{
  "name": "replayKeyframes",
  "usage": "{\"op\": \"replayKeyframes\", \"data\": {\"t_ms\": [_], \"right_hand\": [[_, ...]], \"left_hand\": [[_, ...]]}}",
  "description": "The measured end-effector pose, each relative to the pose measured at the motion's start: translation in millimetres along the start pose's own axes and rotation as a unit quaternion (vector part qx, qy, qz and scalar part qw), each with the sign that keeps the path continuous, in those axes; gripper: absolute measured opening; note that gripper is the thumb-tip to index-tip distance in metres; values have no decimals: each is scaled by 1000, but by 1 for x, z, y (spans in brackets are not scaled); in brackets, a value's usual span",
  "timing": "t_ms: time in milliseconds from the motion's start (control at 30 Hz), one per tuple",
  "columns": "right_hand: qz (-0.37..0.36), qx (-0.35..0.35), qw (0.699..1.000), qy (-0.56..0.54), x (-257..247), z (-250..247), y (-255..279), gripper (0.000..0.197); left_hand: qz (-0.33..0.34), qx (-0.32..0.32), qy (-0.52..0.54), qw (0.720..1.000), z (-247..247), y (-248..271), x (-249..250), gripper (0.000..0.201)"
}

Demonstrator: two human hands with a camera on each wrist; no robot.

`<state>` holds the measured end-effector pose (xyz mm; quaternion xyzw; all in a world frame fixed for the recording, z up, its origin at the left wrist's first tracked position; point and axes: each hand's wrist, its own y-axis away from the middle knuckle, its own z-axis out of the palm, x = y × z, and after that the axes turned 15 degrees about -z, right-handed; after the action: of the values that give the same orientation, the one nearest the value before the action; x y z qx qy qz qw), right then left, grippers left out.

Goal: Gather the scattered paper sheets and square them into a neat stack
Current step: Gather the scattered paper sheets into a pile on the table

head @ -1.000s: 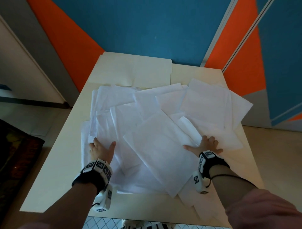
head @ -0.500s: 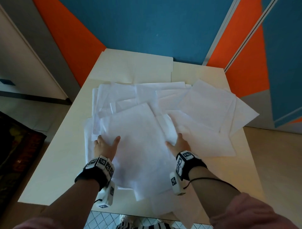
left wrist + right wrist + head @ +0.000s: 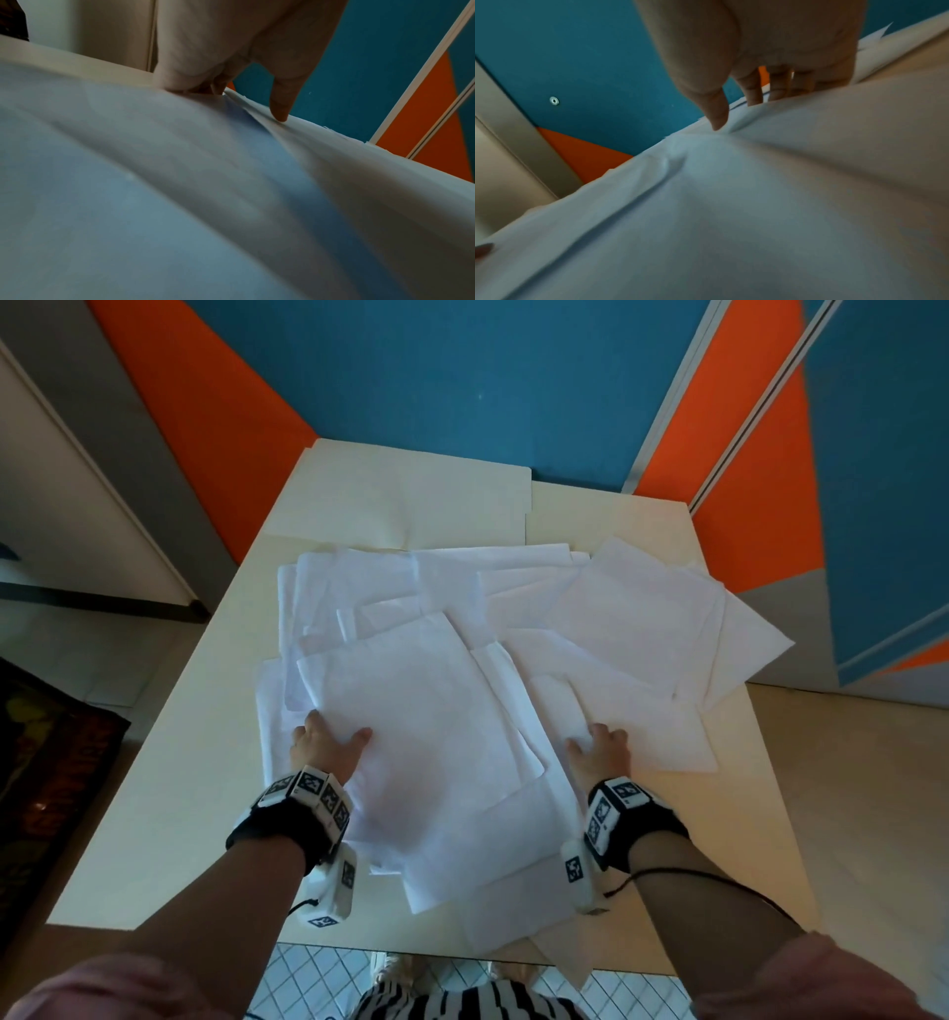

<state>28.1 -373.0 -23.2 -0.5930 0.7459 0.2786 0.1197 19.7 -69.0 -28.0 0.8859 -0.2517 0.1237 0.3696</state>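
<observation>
Several white paper sheets [image 3: 426, 711] lie overlapped and askew across the cream table [image 3: 169, 788]. My left hand [image 3: 334, 737] is at the left edge of the top sheet, thumb on top and fingertips tucked under it. In the left wrist view the left hand [image 3: 231, 50] has its thumb pressed on the paper [image 3: 180, 182]. My right hand [image 3: 595, 744] grips a bunched sheet edge on the right of the pile. In the right wrist view the right hand [image 3: 782, 40] has its thumb on the paper [image 3: 757, 203], and its fingers vanish behind a raised edge.
A cream folder [image 3: 411, 505] lies flat at the table's far left. Some sheets overhang the near edge [image 3: 513, 916] and one sticks out past the right edge [image 3: 750, 649]. Blue and orange wall panels [image 3: 462, 377] stand right behind the table.
The large sheet that lay skewed in the middle has been swept left onto the pile. My right hand went left with it, then back a little to the right. The left hand stayed put.
</observation>
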Motion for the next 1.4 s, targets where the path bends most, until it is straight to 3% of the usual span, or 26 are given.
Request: {"op": "replayKeyframes", "data": {"t_ms": [100, 167, 267, 333, 433, 633, 733, 833, 900, 1100, 1233, 1300, 1400], "right_hand": [[-57, -26, 995, -82, -20, 12, -5, 38], [-73, -16, 990, -117, -25, 13, -9, 37], [-28, 52, 998, -28, -16, 0, -13, 42], [24, 57, 997, 44, -2, -9, -10, 44], [53, 29, 995, 83, 4, -7, -6, 47], [-52, -22, 998, -12, -29, 11, -14, 44], [-54, -13, 998, -3, -24, 0, -21, 36], [16, 38, 996, 78, -1, -24, -25, 35], [39, 23, 994, 101, 12, -28, -23, 38], [-85, -24, 992, 84, -11, 5, -15, 31], [-62, 9, 995, 74, -7, -17, -33, 27], [-38, 27, 995, 93, 9, -40, -46, 34], [-5, -18, 994, 108, 35, -68, -65, 52]], "left_hand": [[10, -15, -9, 1000, 3, 2, 2, 72], [15, 14, -30, 999, -1, 3, 1, 61], [-7, 109, -59, 992, -17, 1, -3, 63], [-54, 126, -44, 990, -28, -1, -6, 72], [-90, 98, -35, 991, -33, -3, -3, 79], [-58, 21, 14, 998, -3, 10, 13, 81], [-55, 38, 15, 998, 0, 10, 11, 80], [-48, 57, 37, 996, -2, 6, 7, 81], [-41, 55, 60, 996, 0, 7, 8, 82], [-34, 55, 112, 992, 22, 22, 21, 88], [-43, 70, 121, 989, 26, 26, 25, 96], [-43, 76, 123, 989, 28, 27, 27, 98], [-30, 79, 118, 989, 33, 29, 30, 98]]}}
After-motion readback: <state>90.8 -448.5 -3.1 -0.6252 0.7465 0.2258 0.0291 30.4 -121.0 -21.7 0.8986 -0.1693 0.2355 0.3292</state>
